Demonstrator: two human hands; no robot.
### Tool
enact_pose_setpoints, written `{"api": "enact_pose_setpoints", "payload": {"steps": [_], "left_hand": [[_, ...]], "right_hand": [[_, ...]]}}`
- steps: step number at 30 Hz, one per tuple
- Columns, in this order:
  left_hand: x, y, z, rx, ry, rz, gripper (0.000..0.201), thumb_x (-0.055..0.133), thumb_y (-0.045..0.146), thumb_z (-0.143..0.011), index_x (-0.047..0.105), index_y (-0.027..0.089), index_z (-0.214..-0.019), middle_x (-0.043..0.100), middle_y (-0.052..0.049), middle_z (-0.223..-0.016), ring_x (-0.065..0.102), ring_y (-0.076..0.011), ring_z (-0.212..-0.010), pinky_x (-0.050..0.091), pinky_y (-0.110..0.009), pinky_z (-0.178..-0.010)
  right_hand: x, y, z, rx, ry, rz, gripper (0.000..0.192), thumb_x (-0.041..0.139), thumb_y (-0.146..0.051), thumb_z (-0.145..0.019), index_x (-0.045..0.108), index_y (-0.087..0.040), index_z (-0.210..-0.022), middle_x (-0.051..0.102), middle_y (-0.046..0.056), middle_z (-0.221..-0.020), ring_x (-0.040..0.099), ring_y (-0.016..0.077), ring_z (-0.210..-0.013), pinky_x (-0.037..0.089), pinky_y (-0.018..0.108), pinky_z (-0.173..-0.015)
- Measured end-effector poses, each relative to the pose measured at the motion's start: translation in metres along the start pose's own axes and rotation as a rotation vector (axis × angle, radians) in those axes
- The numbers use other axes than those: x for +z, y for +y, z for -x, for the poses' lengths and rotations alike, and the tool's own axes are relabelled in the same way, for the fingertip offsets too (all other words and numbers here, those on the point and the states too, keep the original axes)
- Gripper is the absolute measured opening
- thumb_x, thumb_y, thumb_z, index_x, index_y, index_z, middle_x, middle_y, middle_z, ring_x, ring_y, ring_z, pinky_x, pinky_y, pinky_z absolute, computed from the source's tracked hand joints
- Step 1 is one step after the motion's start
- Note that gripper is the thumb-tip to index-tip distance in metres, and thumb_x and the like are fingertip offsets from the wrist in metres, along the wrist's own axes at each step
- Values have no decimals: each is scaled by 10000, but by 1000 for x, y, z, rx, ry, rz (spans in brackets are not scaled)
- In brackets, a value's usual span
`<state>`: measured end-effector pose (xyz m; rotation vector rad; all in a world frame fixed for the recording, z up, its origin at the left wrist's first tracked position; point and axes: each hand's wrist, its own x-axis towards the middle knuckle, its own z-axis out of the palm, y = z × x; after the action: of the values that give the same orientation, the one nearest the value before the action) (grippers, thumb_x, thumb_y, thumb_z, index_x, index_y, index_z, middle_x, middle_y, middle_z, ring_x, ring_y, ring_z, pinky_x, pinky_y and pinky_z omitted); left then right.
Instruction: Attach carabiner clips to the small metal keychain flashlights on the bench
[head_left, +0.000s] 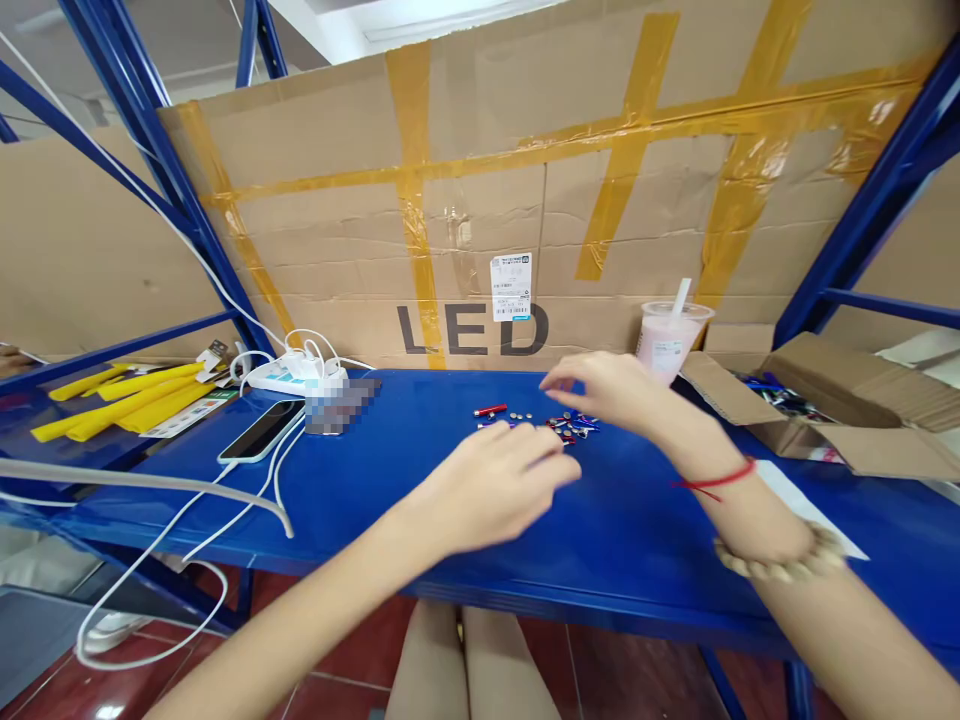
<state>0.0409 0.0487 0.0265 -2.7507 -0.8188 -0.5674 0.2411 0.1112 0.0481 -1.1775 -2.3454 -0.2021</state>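
Small button cells and pen-like parts (551, 422) lie scattered mid-shelf, toward the back edge of the blue shelf (615, 520). The left hand (495, 490), loosely curled, and the right hand (600, 388), fingers spread and empty, hover over them. They look light, hard and slippery, best pinched by their edges.

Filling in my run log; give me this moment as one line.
left hand: over small parts, grip unclear | right hand: fingers down at parts | surface: blue shelf | nearby: phone, drink cup
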Motion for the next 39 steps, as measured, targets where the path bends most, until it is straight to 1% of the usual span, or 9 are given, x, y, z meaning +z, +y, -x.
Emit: {"api": "enact_pose_setpoints", "payload": {"steps": [1,2,5,8,17,25,29,32,39], "left_hand": [[6,-10,-10,21,-13,-4,193,380,237,-911,549,199,-996,555,-31,-1008,526,-159,-923,416,-297,-842],[14,-21,-19,25,-32,-6,189,381,237,-912,550,190,-984,555,-33,-992,530,-157,-913,422,-280,-818],[42,-51,-37,-43,-100,5,180,444,294,-893,548,166,-966,543,-43,-975,545,-161,-884,446,-254,-742],[60,-65,-34,-58,-92,8,184,466,306,-882,543,162,-968,549,-43,-954,556,-171,-871,455,-269,-752],[64,-76,-15,-239,-91,136,320,556,399,-815,537,218,-1079,541,-27,-1133,557,-180,-981,454,-254,-789],[81,-73,-18,-252,-108,174,149,506,300,-863,615,218,-924,655,22,-867,609,-146,-794,416,-188,-597],[83,-76,-17,-245,-89,174,126,509,260,-859,606,223,-931,650,36,-945,604,-149,-859,417,-191,-627],[85,-78,-17,-232,-83,172,132,502,270,-863,595,235,-951,636,44,-1004,591,-146,-914,424,-193,-666],[83,-78,-16,-266,-72,115,179,494,343,-861,583,204,-930,638,-3,-866,594,-173,-837,441,-227,-649]], "right_hand": [[11,8,-6,68,-138,27,79,598,-231,-765,664,-248,-804,648,-23,-782,586,156,-735,380,243,-575],[22,14,-8,70,-178,24,78,604,-253,-762,663,-248,-813,646,-27,-766,589,146,-719,372,229,-560],[47,22,-3,48,-242,29,114,629,-328,-748,669,-244,-813,633,-19,-766,584,126,-658,340,205,-510],[62,22,8,18,-272,52,115,651,-287,-738,672,-219,-827,618,11,-821,588,145,-729,333,201,-514],[68,18,12,-32,-245,-56,116,575,-282,-792,668,-217,-816,589,-11,-964,570,102,-780,376,190,-583],[65,9,13,-42,-78,-287,198,569,-388,-791,669,-220,-826,563,-7,-967,520,56,-645,402,178,-605],[67,15,12,10,-169,-196,283,622,-454,-735,642,-286,-961,575,-22,-968,541,72,-667,392,178,-575],[70,22,13,89,-260,-44,265,653,-416,-716,650,-280,-943,601,-22,-938,572,102,-725,346,177,-524],[75,24,13,213,-250,66,212,642,-420,-728,674,-260,-864,642,-13,-866,601,158,-754,290,207,-508]]}}
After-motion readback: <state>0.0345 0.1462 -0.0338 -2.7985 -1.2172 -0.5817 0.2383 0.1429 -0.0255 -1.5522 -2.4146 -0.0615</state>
